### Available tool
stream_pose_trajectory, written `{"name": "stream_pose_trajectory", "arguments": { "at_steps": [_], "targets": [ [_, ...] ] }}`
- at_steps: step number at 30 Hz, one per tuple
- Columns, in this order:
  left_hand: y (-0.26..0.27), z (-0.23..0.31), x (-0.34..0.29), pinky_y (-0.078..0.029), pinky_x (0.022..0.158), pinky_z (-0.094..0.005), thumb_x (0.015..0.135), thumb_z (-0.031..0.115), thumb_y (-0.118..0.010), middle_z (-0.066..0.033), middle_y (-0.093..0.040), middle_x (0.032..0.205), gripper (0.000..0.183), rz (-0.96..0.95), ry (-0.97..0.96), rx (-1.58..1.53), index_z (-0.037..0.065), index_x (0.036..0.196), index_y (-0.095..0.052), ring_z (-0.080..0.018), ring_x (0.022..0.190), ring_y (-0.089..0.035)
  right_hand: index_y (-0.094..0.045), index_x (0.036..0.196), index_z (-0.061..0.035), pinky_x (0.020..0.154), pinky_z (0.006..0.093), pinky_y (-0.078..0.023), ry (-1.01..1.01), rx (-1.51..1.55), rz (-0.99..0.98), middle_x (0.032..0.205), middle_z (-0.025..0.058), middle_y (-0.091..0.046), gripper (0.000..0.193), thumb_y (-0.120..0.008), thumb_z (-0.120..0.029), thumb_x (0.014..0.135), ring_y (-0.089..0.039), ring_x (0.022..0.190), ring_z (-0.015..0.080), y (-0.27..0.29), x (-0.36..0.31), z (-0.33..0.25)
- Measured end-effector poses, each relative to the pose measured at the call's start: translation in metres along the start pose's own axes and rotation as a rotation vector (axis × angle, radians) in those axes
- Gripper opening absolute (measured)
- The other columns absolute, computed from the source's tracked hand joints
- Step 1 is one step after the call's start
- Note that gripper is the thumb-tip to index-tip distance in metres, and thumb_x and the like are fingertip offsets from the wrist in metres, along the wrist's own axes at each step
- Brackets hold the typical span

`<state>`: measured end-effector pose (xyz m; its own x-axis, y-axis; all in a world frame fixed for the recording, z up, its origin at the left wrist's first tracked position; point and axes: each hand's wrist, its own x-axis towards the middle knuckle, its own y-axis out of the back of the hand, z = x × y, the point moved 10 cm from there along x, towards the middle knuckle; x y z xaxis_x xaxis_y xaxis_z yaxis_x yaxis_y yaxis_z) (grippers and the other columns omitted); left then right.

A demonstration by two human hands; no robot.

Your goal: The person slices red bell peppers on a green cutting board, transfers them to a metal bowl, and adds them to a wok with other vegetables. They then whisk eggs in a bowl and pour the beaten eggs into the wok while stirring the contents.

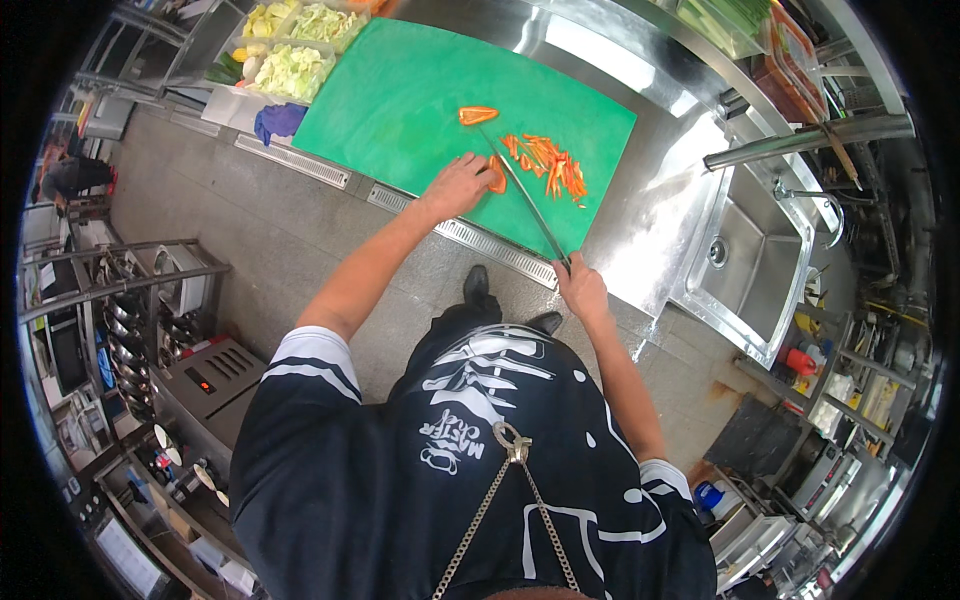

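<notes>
On the green cutting board [390, 110] my left hand [458, 188] presses its bent fingers onto an orange vegetable piece [499, 178], carrot or pepper, I cannot tell which. My right hand [583, 286] is closed round the handle of a long kitchen knife [531, 207]. The blade slants up and left across the board, beside the held piece and just right of my left fingertips. Farther up, near the knife's tip, lies another orange piece [477, 116]. Cut orange strips [550, 163] are heaped to the right of the blade.
Clear containers of chopped pale vegetables [290, 72] stand left of the board, with a purple cloth [279, 122] near its corner. A steel sink [745, 245] with a tap lies at the right. Overhead at the upper right runs a metal rail [810, 141]. Shelving with pans [125, 330] stands lower left.
</notes>
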<state>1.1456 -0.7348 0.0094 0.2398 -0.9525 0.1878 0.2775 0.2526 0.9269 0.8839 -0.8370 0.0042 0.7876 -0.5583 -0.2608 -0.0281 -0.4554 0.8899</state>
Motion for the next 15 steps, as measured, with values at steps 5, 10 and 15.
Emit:
{"name": "stream_pose_trajectory", "arguments": {
  "at_steps": [5, 10, 15],
  "targets": [
    [0.007, 0.003, -0.001, -0.053, 0.093, -0.0448, 0.088, 0.014, -0.072, -0.0100, -0.061, 0.108, 0.022, 0.076, -0.080, -0.023, 0.008, 0.108, -0.066, -0.0327, 0.105, -0.060, -0.056, 0.104, -0.0021, 0.066, 0.0580, -0.057, -0.067, -0.042, -0.066, 0.074, 0.0283, -0.070, 0.040, -0.059, -0.042, 0.105, -0.072, 0.074, 0.0492, 0.009, -0.012, 0.010],
    [0.002, 0.000, 0.006, -0.053, 0.098, -0.0449, 0.090, 0.016, -0.072, -0.0096, -0.061, 0.112, 0.024, -0.047, -0.043, -0.007, 0.010, 0.113, -0.066, -0.0314, 0.111, -0.059, -0.056, 0.103, -0.0015, 0.067, 0.0573, -0.058, -0.050, -0.022, -0.031, 0.075, 0.0282, -0.070, 0.039, -0.059, -0.040, 0.105, -0.072, 0.074, 0.0492, 0.029, -0.020, -0.004],
    [0.003, 0.000, 0.008, -0.053, 0.098, -0.0453, 0.090, 0.018, -0.072, -0.0096, -0.061, 0.115, 0.025, -0.092, -0.020, -0.023, 0.009, 0.112, -0.066, -0.0315, 0.111, -0.059, -0.056, 0.103, -0.0015, 0.067, 0.0582, -0.057, -0.039, 0.008, -0.011, 0.074, 0.0278, -0.070, 0.038, -0.059, -0.040, 0.105, -0.072, 0.073, 0.0494, 0.027, -0.021, -0.011]
  ]
}}
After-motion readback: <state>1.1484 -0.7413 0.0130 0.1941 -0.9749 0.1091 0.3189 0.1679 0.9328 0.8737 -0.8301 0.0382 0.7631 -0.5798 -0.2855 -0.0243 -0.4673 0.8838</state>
